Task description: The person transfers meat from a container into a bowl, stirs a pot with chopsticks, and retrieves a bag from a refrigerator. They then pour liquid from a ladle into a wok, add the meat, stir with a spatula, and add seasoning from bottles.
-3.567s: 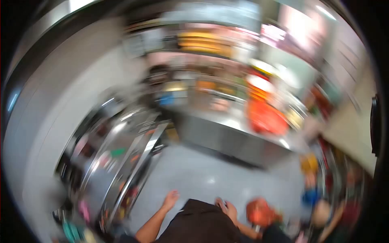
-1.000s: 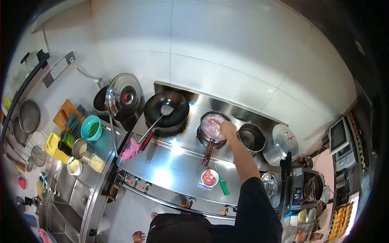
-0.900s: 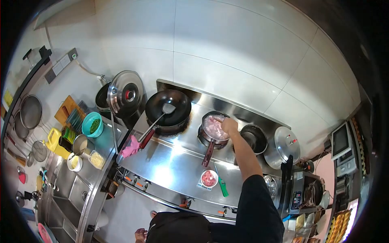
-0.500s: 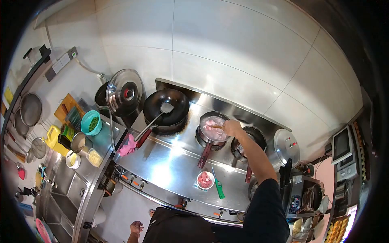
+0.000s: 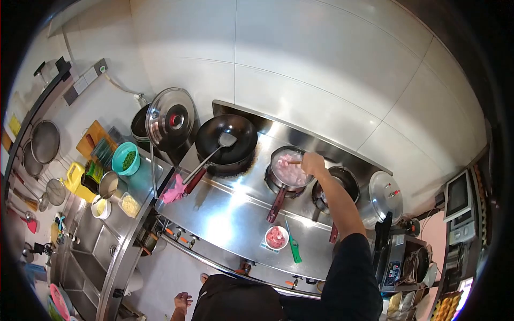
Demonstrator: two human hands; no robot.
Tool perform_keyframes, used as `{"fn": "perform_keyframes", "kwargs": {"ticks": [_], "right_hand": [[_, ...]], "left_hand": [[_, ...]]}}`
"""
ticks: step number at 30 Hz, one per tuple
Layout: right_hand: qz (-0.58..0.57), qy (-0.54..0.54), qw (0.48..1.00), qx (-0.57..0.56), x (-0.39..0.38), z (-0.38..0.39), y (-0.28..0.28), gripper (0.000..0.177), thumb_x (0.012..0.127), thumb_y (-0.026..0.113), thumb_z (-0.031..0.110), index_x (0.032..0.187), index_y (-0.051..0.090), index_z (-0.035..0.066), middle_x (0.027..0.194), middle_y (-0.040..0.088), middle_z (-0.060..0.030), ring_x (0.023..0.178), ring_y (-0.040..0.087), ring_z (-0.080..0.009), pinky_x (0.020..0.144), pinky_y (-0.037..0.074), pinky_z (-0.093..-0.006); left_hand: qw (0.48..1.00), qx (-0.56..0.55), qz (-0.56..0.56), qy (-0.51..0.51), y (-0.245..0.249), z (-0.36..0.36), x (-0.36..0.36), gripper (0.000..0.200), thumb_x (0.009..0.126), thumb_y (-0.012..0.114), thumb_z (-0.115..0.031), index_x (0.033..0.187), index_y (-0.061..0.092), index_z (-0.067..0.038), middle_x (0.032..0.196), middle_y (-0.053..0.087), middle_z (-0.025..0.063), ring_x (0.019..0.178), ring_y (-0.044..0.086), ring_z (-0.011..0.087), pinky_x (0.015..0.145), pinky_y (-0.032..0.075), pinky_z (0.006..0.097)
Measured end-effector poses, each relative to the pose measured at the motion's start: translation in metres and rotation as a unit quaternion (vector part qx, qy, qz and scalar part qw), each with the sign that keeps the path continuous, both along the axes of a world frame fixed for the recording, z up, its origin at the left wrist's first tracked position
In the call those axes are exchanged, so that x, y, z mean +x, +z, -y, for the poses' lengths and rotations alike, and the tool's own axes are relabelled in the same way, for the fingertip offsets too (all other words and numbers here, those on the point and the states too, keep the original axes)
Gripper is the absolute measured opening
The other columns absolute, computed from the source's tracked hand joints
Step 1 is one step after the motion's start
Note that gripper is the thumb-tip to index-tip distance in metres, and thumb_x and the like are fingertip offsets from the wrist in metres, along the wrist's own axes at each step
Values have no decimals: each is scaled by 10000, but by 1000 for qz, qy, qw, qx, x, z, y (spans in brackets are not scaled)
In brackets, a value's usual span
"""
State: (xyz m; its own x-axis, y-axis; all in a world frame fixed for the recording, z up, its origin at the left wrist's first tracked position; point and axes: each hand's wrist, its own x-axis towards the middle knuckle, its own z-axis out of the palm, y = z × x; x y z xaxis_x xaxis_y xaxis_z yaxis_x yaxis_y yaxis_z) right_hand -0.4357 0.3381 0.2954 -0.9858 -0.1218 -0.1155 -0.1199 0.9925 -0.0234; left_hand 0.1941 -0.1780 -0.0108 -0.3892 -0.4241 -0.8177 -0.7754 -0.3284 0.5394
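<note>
Meat (image 5: 290, 174) in the pan (image 5: 277, 206) lies just left of the right hand (image 5: 312, 163), clamped on a stick (image 5: 294, 162) right of centre.

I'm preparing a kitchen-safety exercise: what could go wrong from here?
The right hand, holding a brown stick in the pot, might get scalded if the contents are hot and splash. The pot's handle juts toward the person, so a bump could tip it. The forearm crosses the neighbouring pan and might knock it.
</note>
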Motion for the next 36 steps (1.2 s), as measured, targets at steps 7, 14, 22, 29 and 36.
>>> {"fn": "perform_keyframes", "kwargs": {"ticks": [7, 14, 22, 29, 36], "right_hand": [[3, 35, 999, 26, -20, 1, -6, 271, 801, 588, 228, 906, 731, 22, 959, 702, -219, 915, 684, -376, 796, 548, -460], [4, 97, 994, 57, -46, 21, -10, 269, 784, 633, 246, 922, 740, 40, 979, 708, -199, 936, 685, -358, 792, 548, -448], [-14, 69, 988, 139, -18, 120, -61, 226, 812, 647, 208, 987, 767, 129, 990, 740, -80, 918, 718, -262, 725, 562, -418], [-14, 109, 979, 171, 13, 147, -89, 190, 828, 637, 175, 966, 767, 155, 981, 741, -54, 925, 712, -264, 687, 562, -417], [-8, 16, 1000, 12, 18, 31, 28, 272, 818, 607, 290, 850, 743, 57, 929, 703, -210, 872, 682, -390, 789, 543, -472]], "left_hand": [[999, -4, 42, -2, -4, -1, 17, 223, 954, 554, -222, 1098, 567, -53, 889, 700, 121, 620, 658, 208, 486, 486, 320], [1000, -9, -18, -5, 4, -5, 4, 246, 946, 574, -215, 1124, 572, -45, 900, 700, 132, 656, 669, 216, 493, 488, 311], [1000, 8, -15, 18, 7, -17, 1, 249, 946, 572, -202, 1119, 562, -24, 891, 695, 145, 642, 661, 216, 502, 499, 312], [994, 49, -93, 40, -66, 5, 46, 222, 915, 572, -109, 1087, 557, 31, 876, 668, 197, 677, 644, 253, 599, 576, 391], [1000, 8, 17, 23, -25, -14, 27, 209, 964, 564, -214, 1082, 570, -43, 847, 705, 117, 557, 633, 184, 450, 475, 291]]}}
